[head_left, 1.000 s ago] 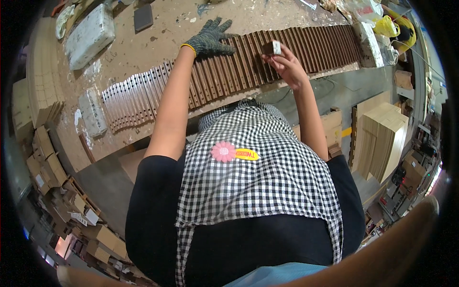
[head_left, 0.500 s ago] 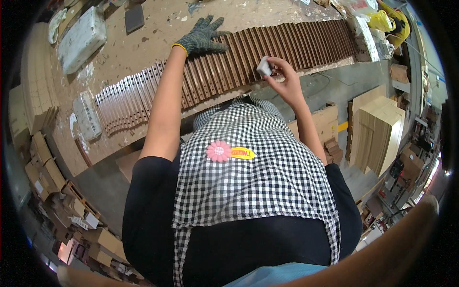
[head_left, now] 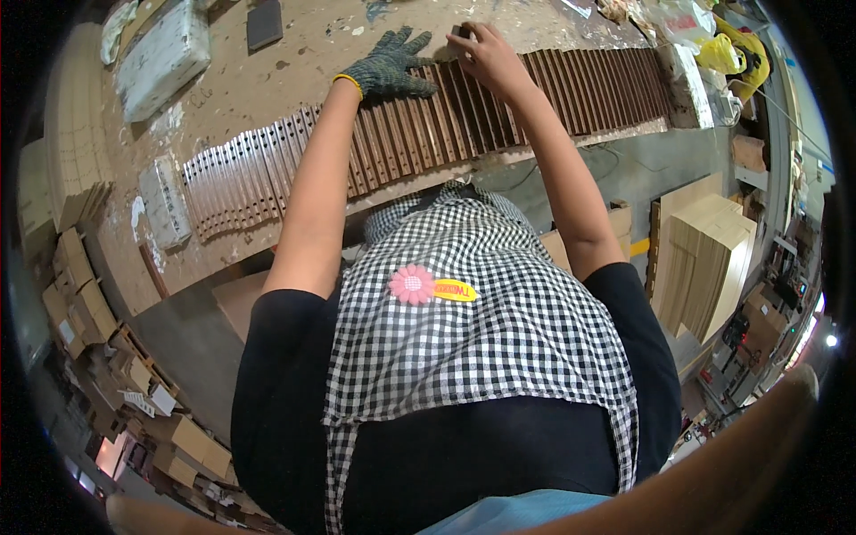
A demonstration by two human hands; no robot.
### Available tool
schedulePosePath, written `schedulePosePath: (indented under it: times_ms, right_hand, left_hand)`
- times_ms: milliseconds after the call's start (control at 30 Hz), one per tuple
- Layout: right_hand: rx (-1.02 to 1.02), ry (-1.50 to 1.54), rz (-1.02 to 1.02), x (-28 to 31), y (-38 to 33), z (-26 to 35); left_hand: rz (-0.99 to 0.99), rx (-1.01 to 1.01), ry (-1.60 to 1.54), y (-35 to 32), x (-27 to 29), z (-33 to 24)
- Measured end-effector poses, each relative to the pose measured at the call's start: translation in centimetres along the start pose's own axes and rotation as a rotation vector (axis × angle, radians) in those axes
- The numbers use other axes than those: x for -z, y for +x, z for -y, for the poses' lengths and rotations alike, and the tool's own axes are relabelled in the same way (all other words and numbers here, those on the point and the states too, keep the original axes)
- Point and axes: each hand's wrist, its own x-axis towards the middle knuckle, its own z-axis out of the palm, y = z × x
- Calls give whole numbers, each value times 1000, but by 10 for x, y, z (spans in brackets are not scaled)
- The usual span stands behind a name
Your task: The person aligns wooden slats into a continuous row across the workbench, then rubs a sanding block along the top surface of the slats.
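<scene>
A long row of narrow brown wooden slats lies side by side across the workbench; small dark holes show near their ends, and the left ones look shinier. My left hand, in a dark knitted glove with a yellow cuff, rests spread and flat on the far ends of the middle slats. Bare, my right hand is at the far edge of the row, right of the glove. Its fingers pinch a small block, dark on the side that shows; the rest is behind the fingers.
Paint-spattered white blocks stand at the row's left end and right end. A larger white block and a dark flat plate lie on the stained workbench. Plastic bags sit far right; stacked boards stand below.
My right hand has moved from the slats' near ends to their far edge, still holding the small block, whose pale side showed before. My left hand stays spread on the slats.
</scene>
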Motion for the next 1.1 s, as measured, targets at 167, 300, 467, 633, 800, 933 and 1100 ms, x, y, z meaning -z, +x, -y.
schedulePosePath:
  times_ms: [167, 300, 467, 633, 800, 933, 1100]
  right_hand:
    - [-8, 83, 72, 12, -18, 14]
    - [0, 157, 84, 41, -95, 46]
    - [15, 186, 242, 79, -156, 84]
    - [-23, 372, 180, 85, -146, 107]
    - [74, 301, 146, 54, -116, 102]
    - [79, 145, 27, 20, -68, 73]
    - [-31, 51, -34, 21, -21, 24]
  left_hand:
    - [-27, -27, -126, -4, -2, 8]
    - [2, -16, -115, -17, 14, 2]
    - [-43, -7, -82, -19, 4, 13]
    - [-30, 42, -57, -27, 10, 13]
    - [30, -9, -55, -46, 10, 14]
    - [-56, -51, -158, -36, 1, 20]
    - [-49, -45, -56, -21, 30, -20]
